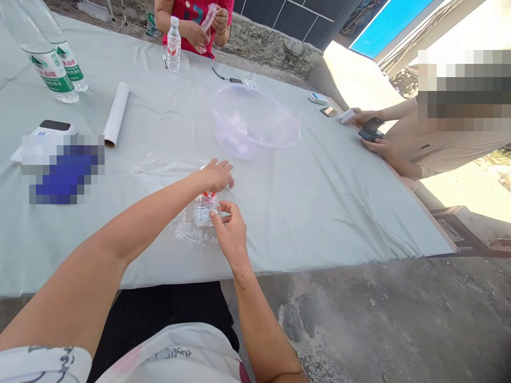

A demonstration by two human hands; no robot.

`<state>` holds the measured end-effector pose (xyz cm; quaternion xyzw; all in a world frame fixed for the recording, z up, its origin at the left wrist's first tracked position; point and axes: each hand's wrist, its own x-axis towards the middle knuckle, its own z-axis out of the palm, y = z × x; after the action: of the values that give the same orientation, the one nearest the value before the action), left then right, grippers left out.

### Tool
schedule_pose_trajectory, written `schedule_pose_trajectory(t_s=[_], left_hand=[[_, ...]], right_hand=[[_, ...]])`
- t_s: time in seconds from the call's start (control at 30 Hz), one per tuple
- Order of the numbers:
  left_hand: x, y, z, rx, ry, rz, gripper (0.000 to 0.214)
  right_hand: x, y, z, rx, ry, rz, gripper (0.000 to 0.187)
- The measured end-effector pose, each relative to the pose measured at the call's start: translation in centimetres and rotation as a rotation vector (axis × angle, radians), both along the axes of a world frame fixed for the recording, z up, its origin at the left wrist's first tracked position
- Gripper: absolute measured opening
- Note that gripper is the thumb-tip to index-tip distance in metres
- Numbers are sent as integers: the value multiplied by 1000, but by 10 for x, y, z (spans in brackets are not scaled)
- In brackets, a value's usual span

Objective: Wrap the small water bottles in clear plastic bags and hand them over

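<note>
A small clear plastic water bottle (205,209) with a red and white label lies on a crumpled sheet of clear plastic film (187,226) near the table's front edge. My left hand (217,176) reaches across its upper part, palm down and fingers spread, hiding most of the cap end. Beside the base is my right hand (232,234), its thumb against the bottle and its bent fingers apart from the thumb. Whether either hand also pinches the thin film is hard to see.
Beyond my hands stands a clear plastic basin (259,143). A white roll (116,114) and two large water bottles (56,80) are at the left. Another small bottle (173,45) stands near a person in red (195,21) holding clear plastic. At right, a person's hands (373,133) hold small objects.
</note>
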<state>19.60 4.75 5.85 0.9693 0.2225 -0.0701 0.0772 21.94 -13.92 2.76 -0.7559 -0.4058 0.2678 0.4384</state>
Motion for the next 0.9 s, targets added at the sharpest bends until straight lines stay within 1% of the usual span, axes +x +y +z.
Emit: schedule_pose_trajectory(t_s=[0.1, 0.17, 0.27, 0.37, 0.5, 0.63, 0.7, 0.73, 0.83, 0.9], left_hand=[[-1, 5, 0, 23, 26, -34, 26], [-10, 11, 3, 49, 26, -34, 25], [-35, 19, 8, 81, -66, -31, 31], [-66, 21, 6, 105, -252, -2, 34], [-109, 10, -6, 103, -436, 117, 39], [-144, -12, -20, 0, -565, 325, 42], [-159, -23, -25, -69, -557, 409, 43], [-166, -28, -26, -103, -527, 424, 45], [-185, -40, -26, -192, -377, 381, 61], [-194, -44, -23, -249, -280, 350, 80]], right_hand=[[-11, -5, -6, 128, -116, 17, 27], [-16, -6, -12, 227, -198, 53, 19], [-22, -6, -20, 361, -347, 111, 16], [-27, -5, -22, 455, -498, 162, 22], [-37, -4, -18, 436, -565, 278, 28], [-51, -3, -15, 455, -583, 395, 24], [-56, -1, -13, 460, -597, 425, 24], [-58, 0, -12, 456, -600, 433, 25], [-59, 4, -9, 459, -538, 430, 31], [-56, 7, -7, 470, -441, 420, 34]])
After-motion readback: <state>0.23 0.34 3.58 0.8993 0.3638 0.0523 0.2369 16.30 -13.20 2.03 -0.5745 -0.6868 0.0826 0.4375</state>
